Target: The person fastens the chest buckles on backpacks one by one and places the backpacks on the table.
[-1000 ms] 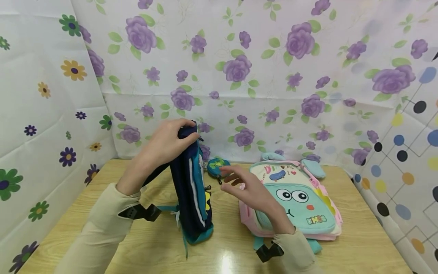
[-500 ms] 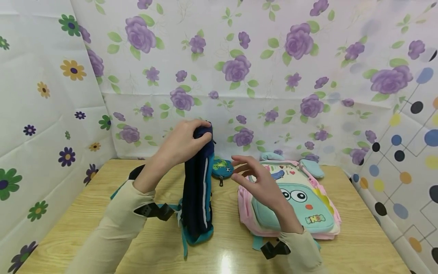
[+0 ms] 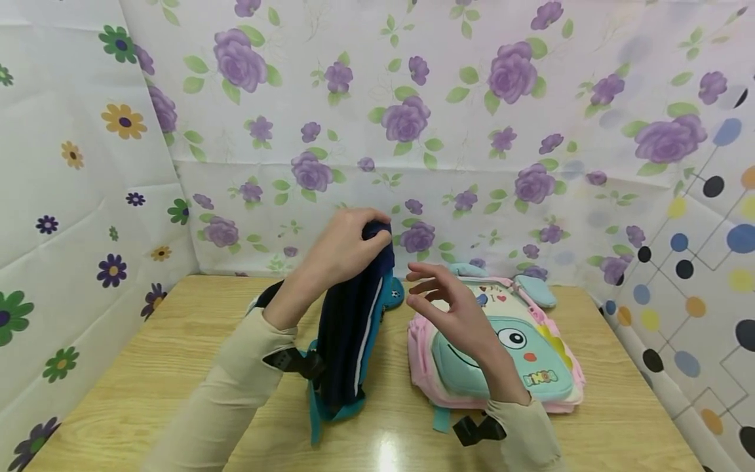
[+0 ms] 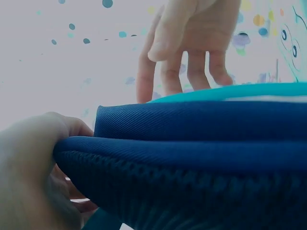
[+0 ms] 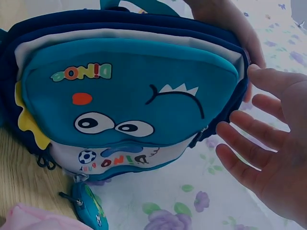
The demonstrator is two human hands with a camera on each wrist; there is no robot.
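A navy and teal children's backpack [image 3: 349, 328] stands on the table, leaning to the right. My left hand [image 3: 348, 246] grips its upper end, thumb on one side and fingers over the other. In the right wrist view its teal front pocket [image 5: 129, 96] shows a cartoon face. My right hand [image 3: 451, 305] is held in the air right of the backpack, fingers loosely bent, with nothing in it. A small round teal pouch [image 5: 90, 206] is attached to the backpack; it is partly hidden behind it in the head view.
A pink, cream and mint backpack [image 3: 501, 367] with a cartoon face lies flat on the right side of the wooden table [image 3: 147, 387], partly under my right forearm. A flower-printed sheet [image 3: 330, 131] hangs behind the table, with patterned sheets at both sides.
My left hand has moved right, tipping the upper end of the navy backpack rightward over the round pouch. My right hand has shifted slightly to the right.
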